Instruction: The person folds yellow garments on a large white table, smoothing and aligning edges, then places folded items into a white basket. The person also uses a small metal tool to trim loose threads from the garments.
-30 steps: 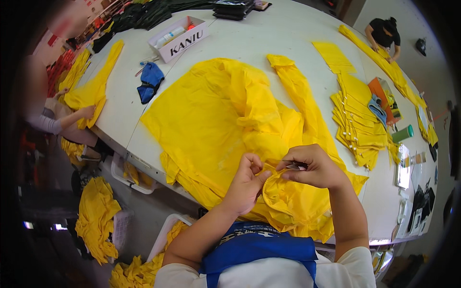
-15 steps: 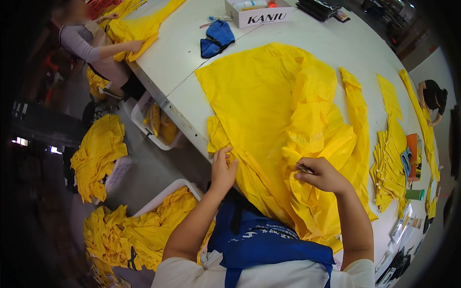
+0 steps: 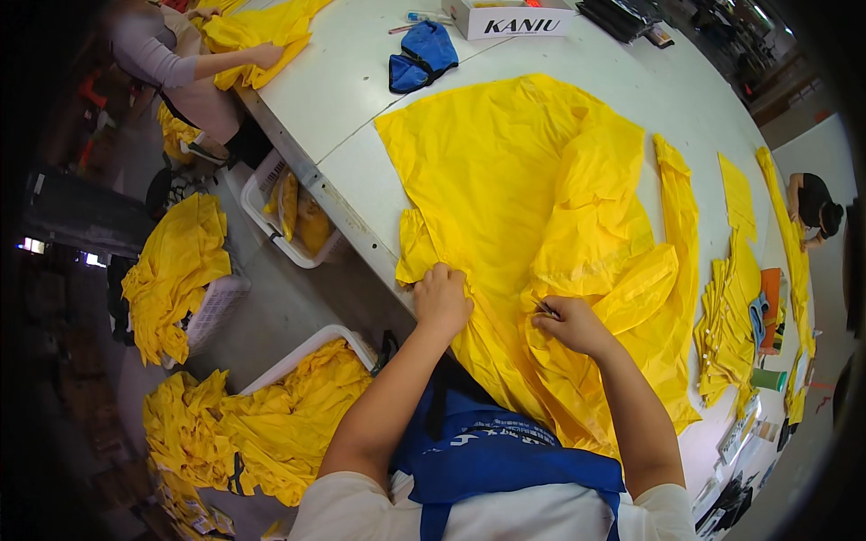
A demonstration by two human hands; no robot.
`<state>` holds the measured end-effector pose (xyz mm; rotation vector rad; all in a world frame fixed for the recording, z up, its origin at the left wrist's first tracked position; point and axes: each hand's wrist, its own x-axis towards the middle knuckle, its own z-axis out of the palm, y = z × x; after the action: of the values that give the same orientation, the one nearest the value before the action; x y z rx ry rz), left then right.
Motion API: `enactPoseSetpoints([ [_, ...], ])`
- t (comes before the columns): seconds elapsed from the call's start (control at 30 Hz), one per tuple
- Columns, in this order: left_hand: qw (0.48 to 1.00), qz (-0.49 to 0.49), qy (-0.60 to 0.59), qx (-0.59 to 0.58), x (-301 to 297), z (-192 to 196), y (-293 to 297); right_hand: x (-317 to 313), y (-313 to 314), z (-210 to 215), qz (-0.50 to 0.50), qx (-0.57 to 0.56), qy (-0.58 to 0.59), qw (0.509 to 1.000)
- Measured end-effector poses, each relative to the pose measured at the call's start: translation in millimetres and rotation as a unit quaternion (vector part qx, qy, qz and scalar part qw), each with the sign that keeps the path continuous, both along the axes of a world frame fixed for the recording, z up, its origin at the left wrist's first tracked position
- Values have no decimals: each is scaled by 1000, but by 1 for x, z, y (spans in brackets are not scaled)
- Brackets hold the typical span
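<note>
A large yellow garment (image 3: 487,171) of thin, shiny fabric lies spread and rumpled on the table in front of me, its near part hanging over the edge against my blue apron. My left hand (image 3: 443,302) is closed on the fabric just below a gathered, cuff-like end at the garment's left side. In my right hand (image 3: 573,326) is a small dark metal tool (image 3: 547,308), pointing left over the folds; its kind is mostly hidden by the fingers. That hand rests against the bunched middle of the garment.
Yellow strips and stacked pieces (image 3: 726,316) lie to the right, near a green roll (image 3: 769,379). A blue cloth item (image 3: 424,56) and a white box (image 3: 512,18) are at the back. Baskets (image 3: 298,365) of yellow garments stand left. Two other people work at the table.
My left hand has moved right and closed on the fabric. My right hand with the metal tool has shifted a little left. The whole view has shifted slightly.
</note>
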<state>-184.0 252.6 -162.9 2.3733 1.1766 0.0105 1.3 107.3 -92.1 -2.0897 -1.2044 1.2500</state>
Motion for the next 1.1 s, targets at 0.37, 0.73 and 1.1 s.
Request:
enactPoseSetpoints([
  [0.37,994,-2,-97,48,18,-27,-12,-5,-13,-9,-74,19,85,993],
  [0.73,936,-122,-315,93,31,83,-4,24,-11,64,-119,137,188,965],
  [1.1,855,-185,-485,1,54,130,-37,6,-16,114,-118,155,-12,981],
])
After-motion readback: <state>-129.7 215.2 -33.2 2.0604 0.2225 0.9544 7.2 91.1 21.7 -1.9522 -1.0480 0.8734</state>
